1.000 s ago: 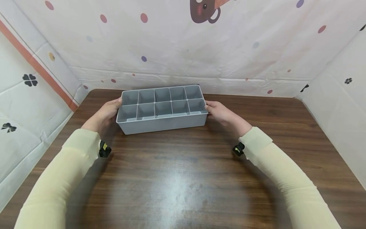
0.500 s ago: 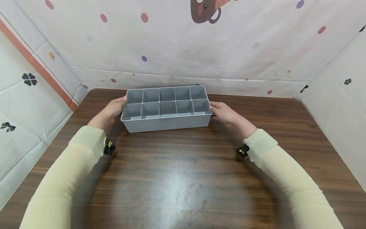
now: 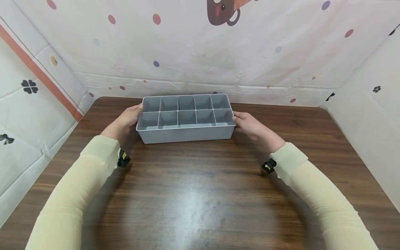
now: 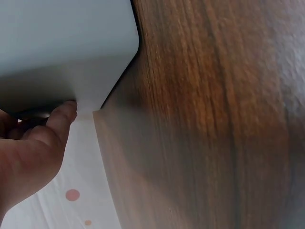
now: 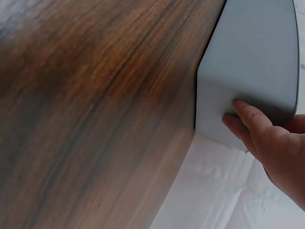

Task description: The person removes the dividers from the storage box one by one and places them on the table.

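A grey divided storage box [image 3: 186, 135] with two rows of square compartments sits near the back of the wooden table, its long side facing me. My left hand [image 3: 128, 118] holds the left end, with the thumb at the rim. In the left wrist view, a fingertip of that hand [image 4: 40, 148] touches the end wall below the rim. At the opposite end my right hand [image 3: 250, 125] grips the box, thumb at the rim. Fingers of that hand [image 5: 271, 143] lie against the end wall in the right wrist view. I see nothing inside the compartments.
Dark brown wood makes up the tabletop [image 3: 187, 194], with a bright reflection in the middle. A white patterned sheet [image 3: 187, 45] hangs behind it and along both sides. A small black device [image 3: 123, 159] is worn at the left wrist, another [image 3: 268, 166] at the right.
The box has slid to the right along the back of the table, with both hands moving along at its ends. It now lies slightly straighter to the table's back edge.
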`<action>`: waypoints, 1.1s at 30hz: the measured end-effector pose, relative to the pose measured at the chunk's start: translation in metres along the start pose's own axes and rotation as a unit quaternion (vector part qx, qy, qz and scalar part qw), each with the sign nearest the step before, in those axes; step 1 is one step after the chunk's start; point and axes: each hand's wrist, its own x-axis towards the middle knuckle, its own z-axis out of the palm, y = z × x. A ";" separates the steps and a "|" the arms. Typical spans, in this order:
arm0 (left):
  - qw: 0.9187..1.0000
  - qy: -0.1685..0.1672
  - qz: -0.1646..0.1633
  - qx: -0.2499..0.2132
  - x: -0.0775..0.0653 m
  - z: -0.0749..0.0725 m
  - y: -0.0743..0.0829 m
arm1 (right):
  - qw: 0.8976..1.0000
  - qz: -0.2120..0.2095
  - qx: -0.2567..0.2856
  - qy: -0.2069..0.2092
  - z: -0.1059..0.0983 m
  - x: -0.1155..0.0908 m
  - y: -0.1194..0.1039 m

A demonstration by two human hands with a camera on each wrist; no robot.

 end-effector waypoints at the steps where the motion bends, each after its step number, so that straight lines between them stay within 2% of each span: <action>1: 1.000 -0.001 0.001 -0.001 0.000 0.001 0.000 | 1.000 0.001 0.001 0.000 0.000 -0.001 0.000; 7: 1.000 -0.012 0.002 -0.010 0.004 0.008 0.003 | 1.000 -0.002 0.003 0.002 -0.005 -0.007 0.003; 22: 1.000 -0.008 0.005 0.021 0.008 0.018 0.011 | 1.000 -0.005 0.019 0.009 -0.012 -0.016 0.008; 33: 1.000 -0.020 0.004 0.008 0.011 0.023 0.014 | 1.000 0.002 0.015 0.014 -0.017 -0.021 0.008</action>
